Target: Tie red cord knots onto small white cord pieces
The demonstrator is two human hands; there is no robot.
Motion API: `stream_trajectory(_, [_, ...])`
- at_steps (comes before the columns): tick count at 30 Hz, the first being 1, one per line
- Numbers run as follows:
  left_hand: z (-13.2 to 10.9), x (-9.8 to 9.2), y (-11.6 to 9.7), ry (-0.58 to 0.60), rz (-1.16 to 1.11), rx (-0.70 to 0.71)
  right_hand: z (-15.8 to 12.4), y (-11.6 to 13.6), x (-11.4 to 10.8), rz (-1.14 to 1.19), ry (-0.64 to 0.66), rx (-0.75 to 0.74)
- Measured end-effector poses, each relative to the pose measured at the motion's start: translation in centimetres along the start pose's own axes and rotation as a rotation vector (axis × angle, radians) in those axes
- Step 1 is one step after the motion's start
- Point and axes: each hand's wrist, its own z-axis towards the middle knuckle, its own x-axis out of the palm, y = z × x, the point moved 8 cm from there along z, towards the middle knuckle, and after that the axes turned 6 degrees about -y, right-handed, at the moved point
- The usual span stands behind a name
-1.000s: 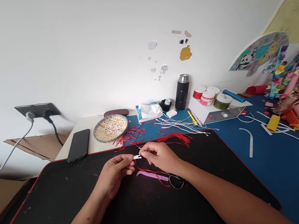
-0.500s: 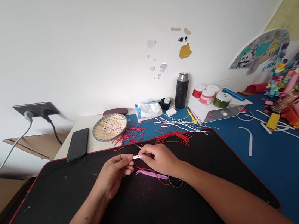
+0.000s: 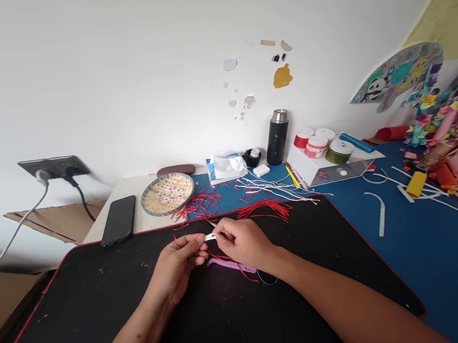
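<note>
Between the fingertips of both hands is a small white strip (image 3: 209,237), held above the black mat (image 3: 173,342). My left hand (image 3: 185,258) pinches its left end between thumb and fingers. At the right end, my right hand (image 3: 240,241) is closed with thumb and forefinger on the strip. A thin pointed tip shows just above the right fingertips; what it belongs to is hidden. Red cord (image 3: 245,273) hangs below the hands, across a pink curved tool (image 3: 231,264). A dark ring-shaped item (image 3: 267,278) lies partly under my right wrist.
Behind the hands lie red cords (image 3: 263,210) and white cords (image 3: 275,187). A woven basket (image 3: 167,194) with small pieces and a phone (image 3: 118,221) are back left. Further back stand a tissue box (image 3: 227,168), a black flask (image 3: 277,137) and spools (image 3: 316,146).
The white strip has turned slightly between the fingertips, and both hands have shifted very little. The view has moved slightly.
</note>
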Motion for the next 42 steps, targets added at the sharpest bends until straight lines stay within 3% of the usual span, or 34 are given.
stream_trajectory(27, [0.45,-0.43,-0.05,-0.002,0.020,0.030,0.02,0.02,-0.03,-0.012,0.068,-0.011])
stream_trajectory(42, [-0.17,0.33,-0.27,0.020,0.045,0.097,0.00,0.28,-0.47,-0.037,-0.068,-0.002])
